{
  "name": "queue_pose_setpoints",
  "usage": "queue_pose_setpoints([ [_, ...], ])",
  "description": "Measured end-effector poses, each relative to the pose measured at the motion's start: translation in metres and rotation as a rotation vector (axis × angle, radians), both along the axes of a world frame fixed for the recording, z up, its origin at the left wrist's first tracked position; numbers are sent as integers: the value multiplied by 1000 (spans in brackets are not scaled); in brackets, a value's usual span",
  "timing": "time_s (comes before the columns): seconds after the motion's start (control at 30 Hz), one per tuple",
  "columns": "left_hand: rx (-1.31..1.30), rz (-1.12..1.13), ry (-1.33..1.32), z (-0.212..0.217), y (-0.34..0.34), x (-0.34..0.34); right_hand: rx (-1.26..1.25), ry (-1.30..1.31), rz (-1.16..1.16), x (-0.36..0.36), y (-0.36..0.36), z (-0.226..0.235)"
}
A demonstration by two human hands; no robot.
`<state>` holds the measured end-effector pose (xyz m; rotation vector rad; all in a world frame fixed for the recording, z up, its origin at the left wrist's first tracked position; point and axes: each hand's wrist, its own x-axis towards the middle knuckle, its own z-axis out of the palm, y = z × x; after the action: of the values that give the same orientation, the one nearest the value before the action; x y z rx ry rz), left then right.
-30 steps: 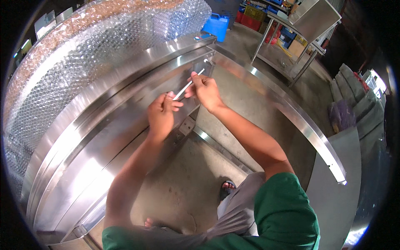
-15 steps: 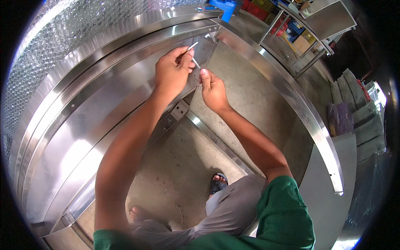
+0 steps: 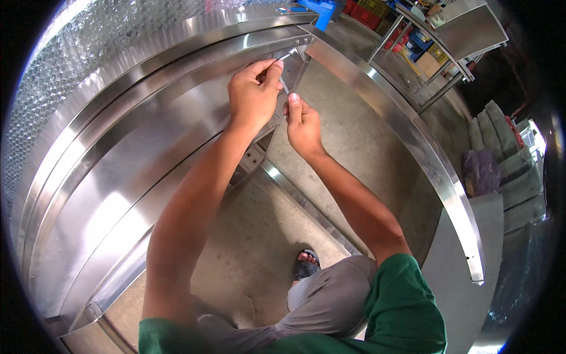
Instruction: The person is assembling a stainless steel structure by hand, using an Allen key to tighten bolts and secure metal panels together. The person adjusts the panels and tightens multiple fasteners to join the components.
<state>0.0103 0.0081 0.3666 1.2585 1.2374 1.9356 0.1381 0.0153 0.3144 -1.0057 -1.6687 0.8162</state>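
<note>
My left hand (image 3: pixel 253 91) pinches a thin whitish piece (image 3: pixel 285 86) between thumb and fingertips, close to the far inner corner of a stainless-steel frame (image 3: pixel 407 118). One end of the piece sticks out above the fingers, and a lower stretch runs down to my right hand (image 3: pixel 303 125). There the thumb presses it against curled fingers. Whether it is a cable or a bent rod I cannot tell, since the left fingers cover its middle. Below my left wrist, a box with socket holes (image 3: pixel 253 157) sits by the steel panel (image 3: pixel 177 127), partly hidden by the forearm.
Bubble wrap (image 3: pixel 76 76) lines the far left side. A steel crossbar (image 3: pixel 306 203) runs low over the concrete floor (image 3: pixel 236 259), near my sandalled foot (image 3: pixel 306 264). Beyond the frame stand a metal table (image 3: pixel 436 44), a blue container (image 3: pixel 321 10) and stacked grey pieces (image 3: pixel 519 171).
Both hands keep hold of the whitish piece. My left hand and forearm have shifted slightly right, with the hand nearer the frame's far corner. My right hand has barely moved.
</note>
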Motion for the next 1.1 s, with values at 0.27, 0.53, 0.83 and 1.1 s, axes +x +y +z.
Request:
queue_pose_setpoints([
  [0.27,47,-27,-138,-2,2,8,20,-182,-121,16,-6,17],
  [0.53,195,290,370,2,1,-2,63,-62,-37,-7,14,8],
  [0.83,176,277,250,1,5,6,-3,-122,-180,-8,10,4],
  [1.1,-59,35,-92,4,-3,25,151,-164,-318,35,-6,34],
])
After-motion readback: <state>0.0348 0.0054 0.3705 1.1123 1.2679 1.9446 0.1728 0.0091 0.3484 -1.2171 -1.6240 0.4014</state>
